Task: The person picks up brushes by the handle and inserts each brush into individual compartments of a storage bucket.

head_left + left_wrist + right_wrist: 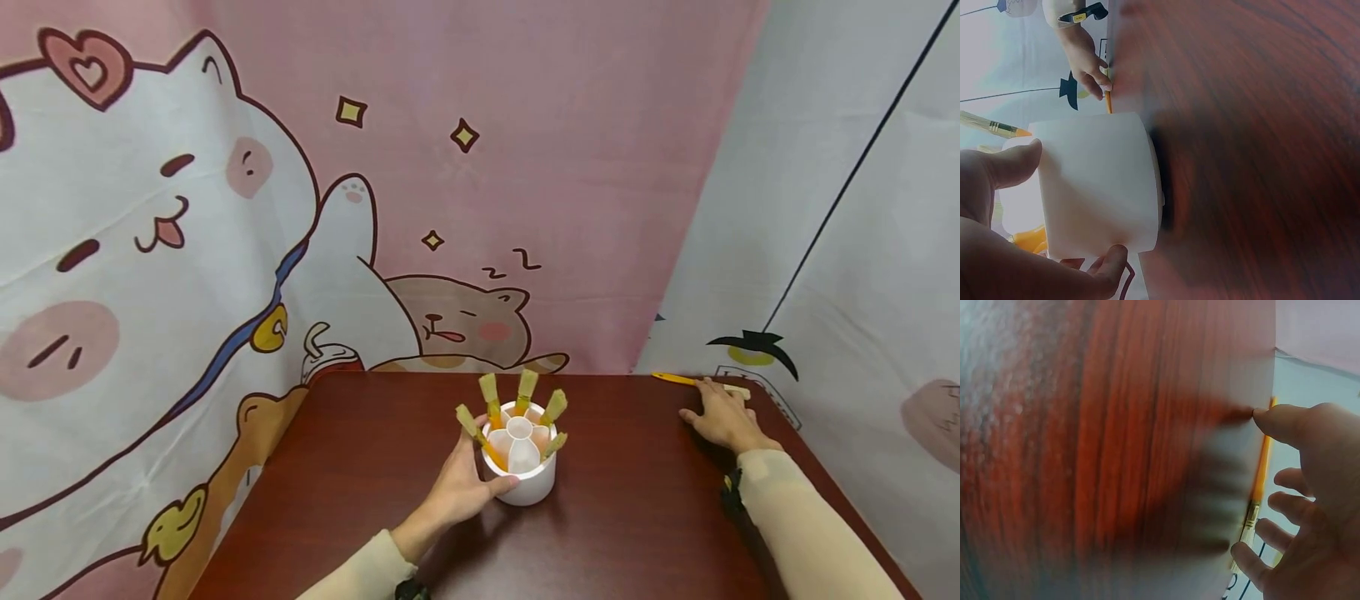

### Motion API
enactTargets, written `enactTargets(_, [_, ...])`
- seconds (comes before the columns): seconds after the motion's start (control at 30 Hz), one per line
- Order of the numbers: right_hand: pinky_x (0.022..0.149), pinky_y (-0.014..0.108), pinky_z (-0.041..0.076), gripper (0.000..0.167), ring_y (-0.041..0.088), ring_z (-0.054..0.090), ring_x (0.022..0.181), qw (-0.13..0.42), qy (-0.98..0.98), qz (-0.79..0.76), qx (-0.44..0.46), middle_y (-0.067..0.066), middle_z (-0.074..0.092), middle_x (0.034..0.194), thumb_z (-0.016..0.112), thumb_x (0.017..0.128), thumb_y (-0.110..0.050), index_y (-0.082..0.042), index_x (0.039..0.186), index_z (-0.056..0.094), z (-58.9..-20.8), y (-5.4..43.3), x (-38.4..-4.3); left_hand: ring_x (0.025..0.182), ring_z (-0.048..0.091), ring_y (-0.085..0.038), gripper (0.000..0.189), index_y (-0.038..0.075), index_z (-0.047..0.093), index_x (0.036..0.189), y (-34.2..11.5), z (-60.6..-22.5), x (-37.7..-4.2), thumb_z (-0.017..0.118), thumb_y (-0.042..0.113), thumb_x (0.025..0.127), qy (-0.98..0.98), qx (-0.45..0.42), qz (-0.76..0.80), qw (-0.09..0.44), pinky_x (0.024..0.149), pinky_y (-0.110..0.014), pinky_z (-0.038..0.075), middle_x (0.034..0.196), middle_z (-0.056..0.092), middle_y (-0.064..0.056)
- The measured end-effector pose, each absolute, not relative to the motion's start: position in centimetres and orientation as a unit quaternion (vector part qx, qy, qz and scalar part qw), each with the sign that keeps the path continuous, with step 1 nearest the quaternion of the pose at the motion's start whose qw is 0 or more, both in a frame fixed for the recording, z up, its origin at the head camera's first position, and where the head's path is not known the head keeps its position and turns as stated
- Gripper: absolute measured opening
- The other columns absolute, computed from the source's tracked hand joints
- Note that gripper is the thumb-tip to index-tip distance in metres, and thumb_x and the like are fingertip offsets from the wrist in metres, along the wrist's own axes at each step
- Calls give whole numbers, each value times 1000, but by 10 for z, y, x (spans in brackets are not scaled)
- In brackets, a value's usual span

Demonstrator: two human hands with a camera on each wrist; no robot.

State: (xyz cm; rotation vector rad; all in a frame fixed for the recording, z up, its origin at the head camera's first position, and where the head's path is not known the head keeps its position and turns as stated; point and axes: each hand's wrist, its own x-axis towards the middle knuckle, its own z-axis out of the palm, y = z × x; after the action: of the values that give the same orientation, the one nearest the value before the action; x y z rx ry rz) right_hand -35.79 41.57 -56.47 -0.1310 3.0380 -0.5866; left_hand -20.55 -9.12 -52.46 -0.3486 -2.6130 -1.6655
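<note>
A white round brush holder [528, 492] with petal-shaped compartments stands on the table. Several yellow-handled paintbrushes [489, 390] lean in it, bristles up. My left hand [461, 483] grips the holder's wall from the left, thumb at the near side. In the left wrist view the holder's side [1097, 187] lies between thumb and fingers. At the table's far right, my right hand [723, 417] reaches over another paintbrush [675, 378] lying flat near the back edge. The right wrist view shows spread fingers beside this paintbrush [1262, 472]; whether they touch it is unclear.
The dark red-brown wooden table [360, 500] ends at the back against a pink and white cartoon-cat cloth [585, 208]. Another stretch of pale cloth [885, 275] hangs along the right side.
</note>
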Motion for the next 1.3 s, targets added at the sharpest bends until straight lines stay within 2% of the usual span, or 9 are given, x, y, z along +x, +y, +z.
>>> enactTargets(0.13, [114, 101, 26, 87, 84, 21, 152, 28, 981, -187, -42, 47, 22, 180, 69, 115, -35, 15, 174, 29, -567, 418, -359, 155, 61, -50, 111, 6, 38, 175, -93, -537, -212, 104, 23, 87, -830, -130, -541, 22, 132, -74, 42, 166, 63, -29])
enactTargets(0.17, [113, 101, 27, 87, 84, 21, 152, 28, 981, -187, -41, 47, 22, 180, 69, 115, -35, 15, 174, 30, -567, 419, -359, 155, 63, -45, 110, 8, 37, 175, -96, -550, -218, 103, 29, 90, -827, -150, -541, 38, 133, -68, 44, 166, 63, -27])
enactTargets(0.23, [112, 101, 28, 87, 84, 22, 151, 28, 981, -187, -39, 47, 23, 180, 69, 115, -37, 15, 174, 31, -568, 420, -358, 154, 63, -45, 110, 10, 38, 175, -97, -556, -220, 103, 35, 90, -826, -159, -539, 46, 132, -69, 45, 165, 64, -27])
enactTargets(0.37, [112, 101, 28, 89, 84, 21, 151, 30, 980, -191, -37, 47, 25, 179, 69, 114, -40, 14, 174, 31, -568, 422, -358, 156, 63, -42, 109, 9, 38, 176, -93, -546, -215, 102, 30, 90, -833, -144, -533, 35, 135, -66, 43, 167, 63, -25])
enactTargets(0.4, [112, 101, 27, 89, 84, 21, 151, 30, 981, -191, -37, 47, 25, 178, 69, 114, -40, 14, 174, 31, -568, 423, -357, 156, 61, -46, 111, 6, 38, 175, -90, -534, -210, 104, 25, 87, -837, -125, -532, 18, 134, -73, 41, 167, 62, -27])
enactTargets(0.53, [113, 100, 27, 88, 84, 21, 151, 23, 982, -185, -36, 49, 28, 174, 69, 114, -39, 15, 172, 33, -568, 424, -357, 158, 60, -46, 111, 3, 37, 174, -88, -527, -208, 103, 18, 86, -842, -112, -527, 9, 135, -71, 40, 169, 61, -28])
enactTargets(0.87, [102, 86, 43, 67, 73, 38, 138, -21, 986, -156, -58, 47, 42, 162, 70, 114, -25, 14, 165, 50, -569, 422, -351, 158, 60, -48, 110, 6, 39, 174, -87, -526, -208, 104, 16, 85, -841, -118, -528, 18, 135, -73, 38, 166, 64, -27])
enactTargets(1.2, [104, 86, 39, 46, 70, 41, 138, -43, 981, -178, -60, 47, 47, 156, 69, 114, -17, 10, 151, 66, -570, 424, -346, 157, 61, -47, 110, 6, 39, 174, -90, -526, -211, 104, 18, 86, -844, -117, -523, 13, 134, -72, 40, 168, 62, -26])
enactTargets(1.3, [101, 85, 42, 41, 70, 47, 137, -54, 980, -179, -64, 46, 55, 151, 70, 113, -15, 8, 147, 69, -571, 425, -347, 157, 61, -47, 110, 5, 39, 174, -90, -526, -212, 103, 18, 86, -845, -118, -522, 14, 135, -71, 40, 167, 62, -27])
